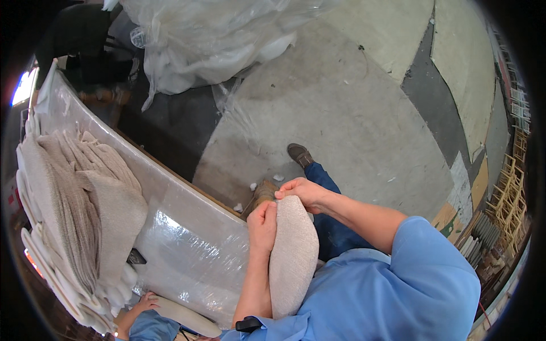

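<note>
A beige, nubby fabric cushion piece (293,256) with a rounded outline stands between my forearms, against my blue shirt. Its upper tip is pinched by my left hand (263,225), the fingers curled closed along its left edge. Close beside it, my right hand (304,193) closes thumb and fingers on the same tip. What exactly lies between the fingertips is too small to make out. The lower end of the piece rests near my waist.
At my left is a long table (187,256) covered in clear plastic, bearing a pile of beige fabric pieces (74,193) and a small dark object (136,256). Another person's hand (149,301) touches a pale cushion (185,318). Plastic-wrapped white bundles (210,45) lie ahead; wooden frames (509,199) stand right.
</note>
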The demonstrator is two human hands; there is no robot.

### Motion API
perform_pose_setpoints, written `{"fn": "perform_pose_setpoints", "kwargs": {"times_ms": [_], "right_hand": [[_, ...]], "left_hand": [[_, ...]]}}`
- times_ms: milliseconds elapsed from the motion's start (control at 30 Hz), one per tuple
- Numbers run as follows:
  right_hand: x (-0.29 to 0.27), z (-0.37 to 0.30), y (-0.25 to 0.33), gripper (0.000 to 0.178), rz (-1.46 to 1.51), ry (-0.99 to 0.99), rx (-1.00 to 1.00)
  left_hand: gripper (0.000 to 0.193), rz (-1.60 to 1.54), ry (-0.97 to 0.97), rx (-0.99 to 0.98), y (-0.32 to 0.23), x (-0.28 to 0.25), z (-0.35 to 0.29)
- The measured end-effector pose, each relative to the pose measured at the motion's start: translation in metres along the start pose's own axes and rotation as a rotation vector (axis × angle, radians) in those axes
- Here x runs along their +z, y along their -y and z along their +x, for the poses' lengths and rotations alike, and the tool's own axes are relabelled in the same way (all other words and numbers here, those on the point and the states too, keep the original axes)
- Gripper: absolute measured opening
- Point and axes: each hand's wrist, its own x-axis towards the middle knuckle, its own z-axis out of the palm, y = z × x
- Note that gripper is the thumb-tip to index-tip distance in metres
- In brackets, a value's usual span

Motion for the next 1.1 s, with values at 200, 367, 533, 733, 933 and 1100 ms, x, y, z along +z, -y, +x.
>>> {"fn": "perform_pose_setpoints", "kwargs": {"times_ms": [200, 367, 533, 733, 933, 1100], "right_hand": [[0.008, -0.013, -0.013, 0.030, 0.255, -0.004, -0.131], [0.019, -0.029, -0.048, 0.048, 0.582, -0.234, -0.238], [0.028, -0.022, -0.046, 0.020, 0.553, -0.250, -0.358], [-0.003, 0.013, -0.070, 0.010, 0.722, -0.055, -0.262], [-0.005, 0.013, -0.053, 0.012, 0.309, -0.111, -0.213], [-0.007, 0.044, -0.063, 0.016, 0.325, -0.080, -0.229]], "left_hand": [[0.034, -0.091, -0.245, 0.177, 0.006, 0.007, 0.024], [0.047, 0.218, 0.187, -0.118, -0.036, 0.003, 0.053], [0.054, 0.225, 0.458, -0.369, -0.047, 0.024, 0.063], [0.035, 0.078, 0.483, -0.324, -0.051, 0.026, 0.061], [0.033, 0.138, 0.318, -0.161, -0.020, 0.023, 0.058], [0.037, 0.306, 0.117, 0.004, 0.000, 0.008, 0.058]]}}
